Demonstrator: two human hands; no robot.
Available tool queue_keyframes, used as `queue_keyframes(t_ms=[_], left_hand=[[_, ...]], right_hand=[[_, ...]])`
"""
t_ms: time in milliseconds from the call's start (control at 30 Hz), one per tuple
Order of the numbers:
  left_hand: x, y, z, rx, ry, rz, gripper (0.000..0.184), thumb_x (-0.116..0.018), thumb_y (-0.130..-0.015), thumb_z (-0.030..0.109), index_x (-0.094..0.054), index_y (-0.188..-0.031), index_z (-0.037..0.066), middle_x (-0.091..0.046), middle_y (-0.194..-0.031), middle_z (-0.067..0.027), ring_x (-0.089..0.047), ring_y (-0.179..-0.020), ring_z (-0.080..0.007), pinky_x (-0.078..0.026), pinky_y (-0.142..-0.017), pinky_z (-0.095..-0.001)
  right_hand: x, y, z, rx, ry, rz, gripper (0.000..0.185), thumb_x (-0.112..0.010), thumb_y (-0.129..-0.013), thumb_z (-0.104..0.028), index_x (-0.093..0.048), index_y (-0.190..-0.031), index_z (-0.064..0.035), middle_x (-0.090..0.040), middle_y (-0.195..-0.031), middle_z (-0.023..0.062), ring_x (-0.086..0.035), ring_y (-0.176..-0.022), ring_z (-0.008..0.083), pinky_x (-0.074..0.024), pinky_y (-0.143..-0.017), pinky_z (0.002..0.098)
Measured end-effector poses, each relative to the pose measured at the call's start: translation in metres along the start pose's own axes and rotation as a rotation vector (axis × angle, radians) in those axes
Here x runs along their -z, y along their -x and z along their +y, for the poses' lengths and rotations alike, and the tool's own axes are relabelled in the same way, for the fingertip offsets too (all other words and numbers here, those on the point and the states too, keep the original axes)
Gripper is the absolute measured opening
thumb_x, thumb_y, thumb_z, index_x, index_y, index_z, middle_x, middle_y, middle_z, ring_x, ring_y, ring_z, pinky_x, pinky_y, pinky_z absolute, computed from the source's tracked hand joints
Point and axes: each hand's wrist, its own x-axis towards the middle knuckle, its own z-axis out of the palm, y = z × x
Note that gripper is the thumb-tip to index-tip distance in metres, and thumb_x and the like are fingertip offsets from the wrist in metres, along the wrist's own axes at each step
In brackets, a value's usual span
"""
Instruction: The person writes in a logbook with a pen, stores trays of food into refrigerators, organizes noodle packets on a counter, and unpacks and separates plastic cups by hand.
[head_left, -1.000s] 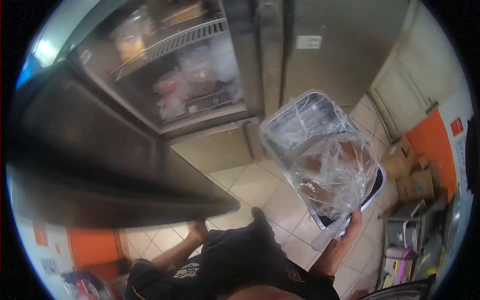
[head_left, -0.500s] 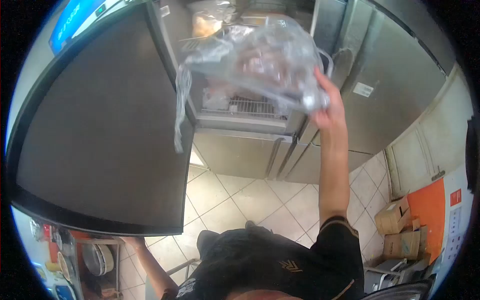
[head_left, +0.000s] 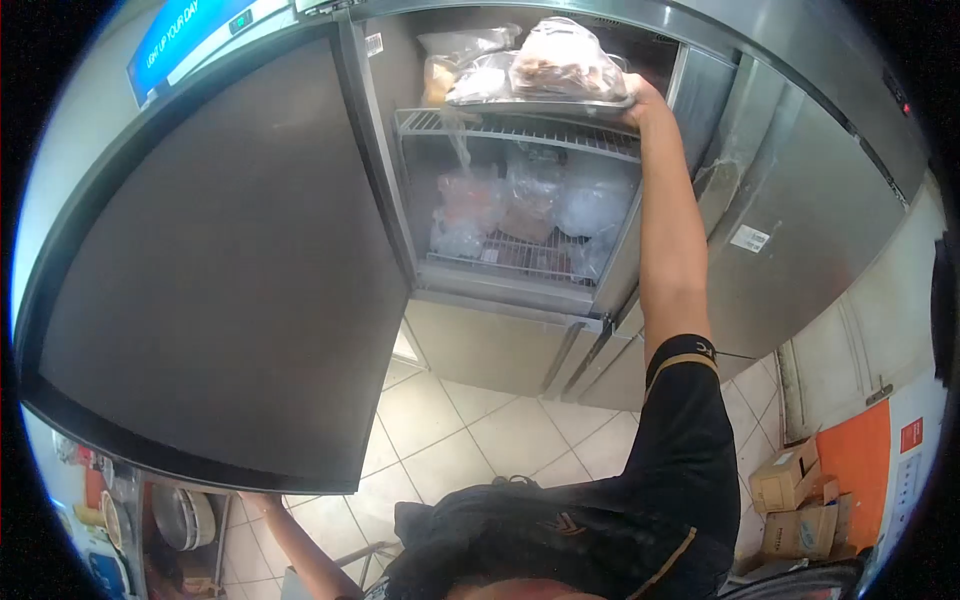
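High in the open fridge, my right hand (head_left: 643,103) is closed on the right end of a metal tray (head_left: 560,104). On the tray lies a clear plastic bag (head_left: 565,62) with pale brownish contents that I cannot identify. The tray is at the level of the upper wire shelf (head_left: 520,128); whether its weight rests there I cannot tell. My left hand (head_left: 263,500) is at the lower edge of the open fridge door (head_left: 210,270), with its fingers hidden behind the door.
Another bag (head_left: 452,60) with yellowish contents sits at the upper left of the compartment. Several clear bags (head_left: 530,190) fill the lower shelf. Closed steel doors (head_left: 800,200) stand to the right. Cardboard boxes (head_left: 790,480) are stacked at the lower right, pans (head_left: 185,515) at the lower left.
My right hand has moved up and inward with the tray and bag, from in front of the compartment to the upper shelf. The left hand stays at the door's edge.
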Motion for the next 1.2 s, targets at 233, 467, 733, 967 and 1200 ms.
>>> queue_keyframes(t_ms=[233,467,733,967,1200], left_hand=[[0.016,0.004,-0.027,0.121,0.394,0.075,0.058,-0.05,-0.097,0.038,-0.042,-0.139,-0.001,-0.052,-0.133,-0.0153,-0.055,-0.113,-0.0303,-0.047,-0.097,-0.0444],[0.016,-0.002,-0.023,0.133,0.351,0.083,0.06,-0.049,-0.097,0.041,-0.041,-0.14,0.0,-0.05,-0.135,-0.0147,-0.053,-0.116,-0.0305,-0.046,-0.099,-0.0451],[0.018,-0.006,-0.023,0.162,0.32,0.089,0.062,-0.048,-0.097,0.044,-0.04,-0.141,0.002,-0.048,-0.138,-0.0139,-0.05,-0.12,-0.0306,-0.044,-0.101,-0.0458],[0.016,-0.011,-0.031,0.188,0.319,0.079,0.063,-0.046,-0.097,0.047,-0.039,-0.142,0.004,-0.046,-0.14,-0.0133,-0.048,-0.122,-0.0308,-0.042,-0.103,-0.0465],[0.004,-0.021,-0.03,0.194,0.314,0.052,0.065,-0.045,-0.097,0.05,-0.039,-0.144,0.006,-0.044,-0.143,-0.0126,-0.046,-0.125,-0.0309,-0.04,-0.105,-0.0472]], right_hand=[[0.152,-0.102,0.02,0.051,0.172,0.264,0.027,-0.058,-0.086,-0.002,-0.064,-0.11,0.0078,-0.068,-0.108,0.0233,-0.069,-0.1,0.0303,-0.0549,-0.091,0.0502],[0.099,-0.066,-0.001,-0.114,1.484,0.77,0.044,-0.064,-0.085,-0.024,-0.062,-0.121,0.0002,-0.068,-0.12,0.0132,-0.068,-0.1,0.0319,-0.0485,-0.098,0.0412],[0.215,-0.173,0.024,0.324,0.742,1.269,0.072,-0.043,-0.094,-0.031,-0.015,-0.153,-0.0001,-0.012,-0.161,0.0197,-0.019,-0.148,0.0346,-0.0132,-0.121,0.0443],[0.055,-0.026,0.011,0.39,1.246,1.006,0.076,-0.062,-0.083,-0.02,-0.027,-0.143,0.0114,-0.054,-0.129,0.0321,-0.054,-0.12,0.0435,-0.0441,-0.102,0.0456],[-0.025,0.034,0.049,0.932,1.244,0.906,0.055,-0.053,-0.09,-0.027,-0.048,-0.138,-0.0003,-0.04,-0.147,0.0244,-0.035,-0.139,0.0383,-0.0246,-0.115,0.0486]])
